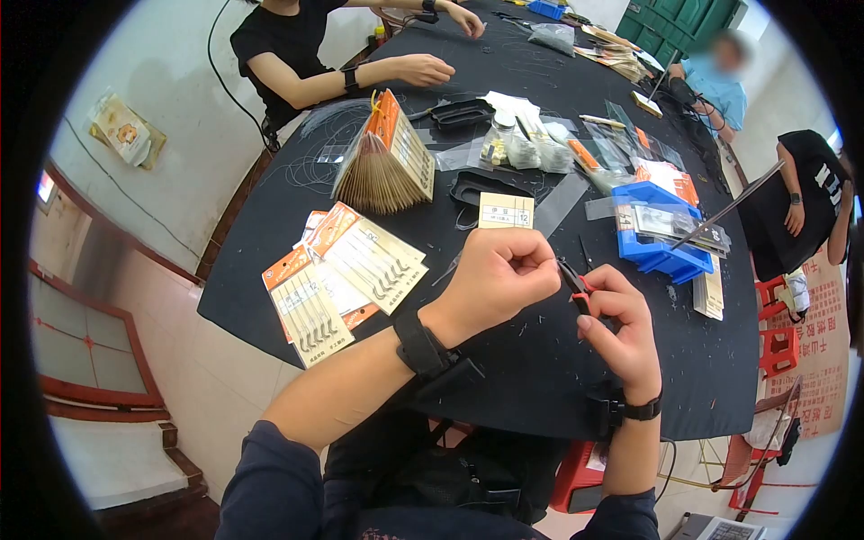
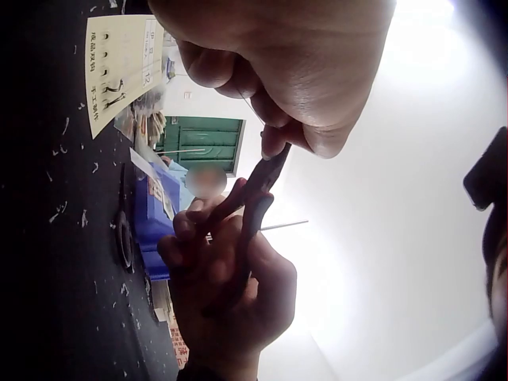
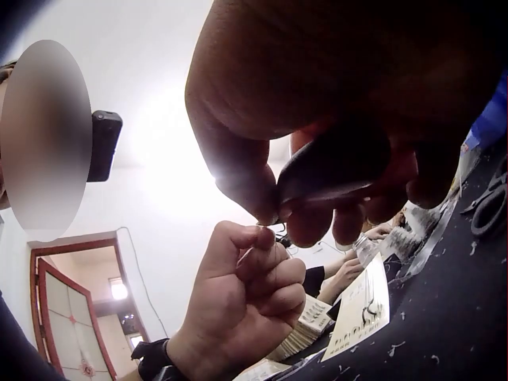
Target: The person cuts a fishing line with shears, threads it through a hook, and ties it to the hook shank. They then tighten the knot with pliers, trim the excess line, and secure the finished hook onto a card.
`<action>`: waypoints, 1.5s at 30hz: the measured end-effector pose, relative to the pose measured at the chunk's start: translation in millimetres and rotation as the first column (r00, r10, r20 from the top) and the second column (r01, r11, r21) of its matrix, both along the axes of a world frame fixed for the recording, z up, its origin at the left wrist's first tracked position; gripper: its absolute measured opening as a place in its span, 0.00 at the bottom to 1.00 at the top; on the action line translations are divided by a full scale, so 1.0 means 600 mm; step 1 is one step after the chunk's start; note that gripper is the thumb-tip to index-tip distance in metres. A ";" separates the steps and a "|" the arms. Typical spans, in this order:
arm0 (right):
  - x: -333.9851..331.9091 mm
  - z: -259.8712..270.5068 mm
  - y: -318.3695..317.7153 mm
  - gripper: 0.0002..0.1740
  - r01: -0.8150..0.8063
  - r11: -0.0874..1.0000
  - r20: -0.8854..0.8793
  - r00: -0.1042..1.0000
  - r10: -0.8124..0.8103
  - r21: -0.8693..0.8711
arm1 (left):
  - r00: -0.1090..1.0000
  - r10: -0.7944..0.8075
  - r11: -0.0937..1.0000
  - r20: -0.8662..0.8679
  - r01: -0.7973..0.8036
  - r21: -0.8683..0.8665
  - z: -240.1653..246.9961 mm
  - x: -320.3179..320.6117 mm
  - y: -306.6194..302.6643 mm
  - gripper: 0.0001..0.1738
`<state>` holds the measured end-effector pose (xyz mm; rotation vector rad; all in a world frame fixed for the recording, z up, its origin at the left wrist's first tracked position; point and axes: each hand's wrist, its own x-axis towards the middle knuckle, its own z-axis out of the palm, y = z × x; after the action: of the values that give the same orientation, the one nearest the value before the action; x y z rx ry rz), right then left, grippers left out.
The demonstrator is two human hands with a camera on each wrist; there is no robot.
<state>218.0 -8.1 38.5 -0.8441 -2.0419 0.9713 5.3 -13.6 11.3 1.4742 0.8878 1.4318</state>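
Small pliers with red and black handles [image 1: 580, 290] are gripped by my right hand [image 1: 625, 328], thumb on one side and fingers curled on the other. Their jaws meet the fingertips of my left hand [image 1: 506, 274], which is curled and pinches something tiny with a thin line; the line shows faintly in the left wrist view. In that view the pliers [image 2: 258, 186] point up at the left fingertips. A cream card marked 12 [image 1: 506, 211] stands just beyond the left hand; hooks show on this card [image 2: 119, 71] in the left wrist view.
Hook cards [image 1: 310, 306] lie fanned at the left, below a standing card bundle [image 1: 382, 166]. A blue bin [image 1: 661, 261] stands at the right. Scissors [image 2: 123, 230], a black tray [image 1: 486, 187] and bottles [image 1: 508, 144] lie around. Other people sit across and at the right.
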 end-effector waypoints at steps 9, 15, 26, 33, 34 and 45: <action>0.000 0.003 -0.003 0.10 0.024 0.999 0.001 1.000 -0.024 -0.048 | 1.000 0.000 1.000 -0.012 0.000 0.003 0.000 -0.002 0.000 0.05; 0.002 -0.016 0.006 0.11 -0.047 0.998 -0.117 0.992 0.042 -0.044 | 1.000 0.013 1.000 -0.004 -0.013 -0.005 0.004 -0.003 -0.001 0.06; 0.006 -0.009 -0.009 0.16 -0.338 0.669 -0.438 0.899 0.020 -0.662 | 0.980 -0.082 0.991 0.183 0.101 -0.094 -0.001 0.004 -0.003 0.07; 0.007 0.003 -0.014 0.19 -0.427 0.539 -0.507 0.862 0.001 -0.726 | 0.978 -0.096 0.992 0.186 0.109 -0.059 0.007 0.008 -0.012 0.07; 0.008 0.000 -0.013 0.19 -0.443 0.529 -0.517 0.856 0.009 -0.724 | 0.979 -0.093 0.993 0.180 0.104 -0.052 0.007 0.008 -0.011 0.07; 0.014 -0.010 -0.004 0.24 -0.570 0.355 -0.607 0.794 0.009 -0.741 | 0.979 -0.098 0.994 0.180 0.106 -0.039 0.009 0.009 -0.015 0.07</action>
<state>226.4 -10.5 32.5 -0.5506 -1.0486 2.3798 10.8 -22.5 16.8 1.3145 0.7210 1.4310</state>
